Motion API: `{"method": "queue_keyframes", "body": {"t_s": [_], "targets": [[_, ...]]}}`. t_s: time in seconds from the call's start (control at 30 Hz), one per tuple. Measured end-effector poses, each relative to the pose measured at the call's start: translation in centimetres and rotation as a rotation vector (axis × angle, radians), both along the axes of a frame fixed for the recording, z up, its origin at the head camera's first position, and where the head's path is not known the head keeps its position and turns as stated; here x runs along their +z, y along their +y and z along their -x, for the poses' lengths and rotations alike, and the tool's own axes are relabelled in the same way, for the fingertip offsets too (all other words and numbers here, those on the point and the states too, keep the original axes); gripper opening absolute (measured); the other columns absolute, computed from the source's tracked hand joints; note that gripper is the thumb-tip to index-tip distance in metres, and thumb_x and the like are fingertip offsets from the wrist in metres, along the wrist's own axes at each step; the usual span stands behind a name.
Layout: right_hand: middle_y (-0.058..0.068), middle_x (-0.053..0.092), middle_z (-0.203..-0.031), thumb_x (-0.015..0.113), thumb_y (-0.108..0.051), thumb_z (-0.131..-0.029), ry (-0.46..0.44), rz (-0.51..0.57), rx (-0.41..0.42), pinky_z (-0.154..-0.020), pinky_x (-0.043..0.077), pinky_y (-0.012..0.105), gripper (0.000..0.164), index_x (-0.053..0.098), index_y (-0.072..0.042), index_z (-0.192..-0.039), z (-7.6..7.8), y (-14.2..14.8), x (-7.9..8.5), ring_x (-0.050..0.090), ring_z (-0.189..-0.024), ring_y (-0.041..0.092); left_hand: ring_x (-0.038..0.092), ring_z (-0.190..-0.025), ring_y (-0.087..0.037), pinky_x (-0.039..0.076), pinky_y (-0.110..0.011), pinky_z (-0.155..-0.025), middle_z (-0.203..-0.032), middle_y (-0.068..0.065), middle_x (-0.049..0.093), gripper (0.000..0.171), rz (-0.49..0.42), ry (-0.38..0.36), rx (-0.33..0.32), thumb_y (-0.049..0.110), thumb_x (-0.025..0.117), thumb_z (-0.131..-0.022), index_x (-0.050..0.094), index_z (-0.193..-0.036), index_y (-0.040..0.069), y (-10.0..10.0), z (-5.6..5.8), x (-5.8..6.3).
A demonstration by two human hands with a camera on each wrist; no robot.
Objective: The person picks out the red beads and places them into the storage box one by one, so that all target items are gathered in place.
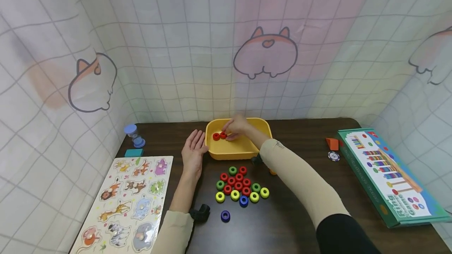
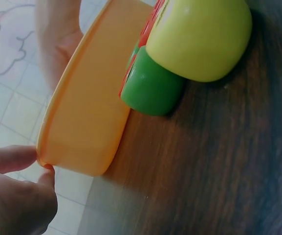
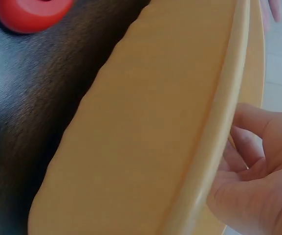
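Note:
A yellow tray (image 1: pixel 234 153) stands at the back of the dark table. Inside its left part lie two red rings (image 1: pixel 216 136). My right hand (image 1: pixel 237 126), blurred, reaches into the tray with bent fingers, fingertips right at one red ring (image 1: pixel 223 135). In the right wrist view the tray's wall hides those fingertips, so I cannot tell whether they hold the ring. My left hand (image 1: pixel 192 153) is beside the tray's left end, palm turned up and fingers extended, its thumb touching the rim. The left wrist view shows this hand (image 2: pixel 18 191) at the tray's corner.
In front of the tray lie several red, green, yellow and blue rings (image 1: pixel 238 186). An animal puzzle board (image 1: pixel 127 203) occupies the left side, with an hourglass (image 1: pixel 135 135) and teal block (image 1: pixel 134 153) behind. A game box (image 1: pixel 388 179), orange block (image 1: pixel 332 143) and chip (image 1: pixel 333 156) stand right.

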State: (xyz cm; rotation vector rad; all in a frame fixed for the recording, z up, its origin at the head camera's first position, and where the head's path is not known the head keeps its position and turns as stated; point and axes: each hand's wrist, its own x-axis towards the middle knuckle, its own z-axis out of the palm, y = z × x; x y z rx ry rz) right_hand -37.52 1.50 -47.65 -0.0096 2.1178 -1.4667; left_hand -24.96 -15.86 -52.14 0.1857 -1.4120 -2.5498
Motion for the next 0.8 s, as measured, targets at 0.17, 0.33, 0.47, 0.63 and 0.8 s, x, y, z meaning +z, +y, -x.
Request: {"method": "queue_keyframes", "body": {"t_s": [0.17,0.33,0.47,0.63,0.8], "targets": [[0.022,0.067,-0.112,0.064,0.004,-0.087,0.103,-0.035,0.001,-0.087,0.056,0.047,0.024,0.069,0.007,-0.111,-1.2,0.8,1.1,0.068,-0.097,0.041,0.048,-0.134,-0.024,0.044,-0.029,-0.106,-0.142,-0.010,0.050,0.076,-0.009,-0.005,0.001,-0.030,0.051,-0.078,0.046,-0.141,0.011,0.0,0.0,0.2],[0.019,0.069,-0.112,0.065,-0.005,-0.091,0.245,-0.057,0.077,-0.080,0.059,0.043,0.019,0.071,0.002,-0.107,-3.6,2.2,3.7,0.069,-0.096,0.038,0.047,-0.135,-0.025,0.042,-0.032,-0.108,-0.143,-0.011,0.049,0.075,-0.016,-0.002,-0.005,-0.029,0.051,-0.078,0.045,-0.142,0.009,0.0,0.0,0.1],[0.017,0.071,-0.108,0.067,-0.009,-0.091,0.325,-0.030,0.163,-0.071,0.061,0.037,0.013,0.073,-0.004,-0.101,-6.3,3.5,5.9,0.070,-0.094,0.037,0.047,-0.134,-0.023,0.041,-0.032,-0.108,-0.142,-0.010,0.050,0.074,-0.022,-0.004,-0.008,-0.029,0.051,-0.078,0.046,-0.141,0.009,0.1,0.0,0.1],[0.008,0.073,-0.100,0.069,-0.013,-0.090,0.379,-0.031,0.236,-0.072,0.061,0.039,0.011,0.075,-0.008,-0.099,-9.9,5.1,6.7,0.072,-0.086,0.031,0.048,-0.133,-0.022,0.040,-0.034,-0.109,-0.142,-0.011,0.049,0.074,-0.020,0.002,-0.016,-0.029,0.051,-0.078,0.045,-0.141,0.008,0.2,0.0,0.1],[0.006,0.074,-0.097,0.071,-0.016,-0.089,0.439,-0.106,0.341,-0.069,0.061,0.041,0.012,0.076,-0.011,-0.099,-12.3,6.6,5.0,0.073,-0.075,0.024,0.047,-0.134,-0.023,0.042,-0.031,-0.107,-0.142,-0.010,0.049,0.073,-0.007,-0.009,-0.012,-0.028,0.052,-0.079,0.045,-0.141,0.009,0.3,0.0,0.1]]}}
